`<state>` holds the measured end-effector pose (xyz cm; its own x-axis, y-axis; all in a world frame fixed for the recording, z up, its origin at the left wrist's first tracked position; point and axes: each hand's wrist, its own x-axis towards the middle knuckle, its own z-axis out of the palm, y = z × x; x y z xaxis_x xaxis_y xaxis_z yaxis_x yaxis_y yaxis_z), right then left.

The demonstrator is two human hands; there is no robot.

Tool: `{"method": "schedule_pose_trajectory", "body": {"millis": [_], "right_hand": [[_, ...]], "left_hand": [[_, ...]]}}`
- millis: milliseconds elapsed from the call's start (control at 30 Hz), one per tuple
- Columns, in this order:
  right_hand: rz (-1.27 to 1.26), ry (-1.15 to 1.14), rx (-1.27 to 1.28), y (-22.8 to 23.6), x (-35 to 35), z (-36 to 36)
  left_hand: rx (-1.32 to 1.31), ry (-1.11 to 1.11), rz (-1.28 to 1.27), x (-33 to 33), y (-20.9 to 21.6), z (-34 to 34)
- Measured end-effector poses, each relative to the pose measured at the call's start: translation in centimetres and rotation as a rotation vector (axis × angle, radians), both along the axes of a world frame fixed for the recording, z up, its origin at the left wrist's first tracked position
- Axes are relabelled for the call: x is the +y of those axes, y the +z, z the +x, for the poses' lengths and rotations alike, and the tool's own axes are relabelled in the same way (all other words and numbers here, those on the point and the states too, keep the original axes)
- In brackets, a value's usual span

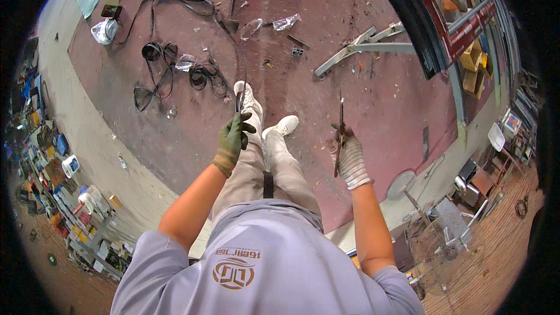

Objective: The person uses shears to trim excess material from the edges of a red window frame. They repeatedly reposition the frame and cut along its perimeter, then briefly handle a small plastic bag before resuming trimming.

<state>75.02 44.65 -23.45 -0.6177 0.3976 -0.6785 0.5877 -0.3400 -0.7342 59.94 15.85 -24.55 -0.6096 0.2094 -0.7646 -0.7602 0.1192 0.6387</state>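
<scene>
My left hand, in a green glove, is closed on a long black flexible strip. The strip rises from my fingers past my shoe and runs toward the far left of the floor. Farther right, my right hand, in a pale striped glove with a dark finger area, grips a slim dark tool. It points away from me with a narrow tip; edge-on like this, its exact kind is unclear. The two hands are well apart. Loose coils of black strip lie on the floor ahead of the left hand.
Pale metal bars lie on the reddish floor mat, next to a rack of dark profiles on the right. Clear plastic scraps and offcuts are scattered ahead. Cluttered shelves line the left; a wire-guarded fan stands lower right.
</scene>
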Motion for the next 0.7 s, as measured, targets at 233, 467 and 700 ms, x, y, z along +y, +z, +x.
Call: {"method": "schedule_pose_trajectory", "body": {"millis": [233, 467, 700], "right_hand": [[-0.557, -0.519, 0.046, 1.2, 0.7, -10.9], [-0.049, -0.013, 0.025, -10.1, 3.0, -19.3], [0.424, 0.315, 0.383, -21.4, 4.7, -31.2]], "left_hand": [[0.134, 0.081, 0.084, -0.9, -0.1, -5.6], [0.183, 0.389, 0.188, -1.6, -6.9, -10.9], [0.275, 0.674, 0.149, -1.5, -21.2, -17.2]]}}
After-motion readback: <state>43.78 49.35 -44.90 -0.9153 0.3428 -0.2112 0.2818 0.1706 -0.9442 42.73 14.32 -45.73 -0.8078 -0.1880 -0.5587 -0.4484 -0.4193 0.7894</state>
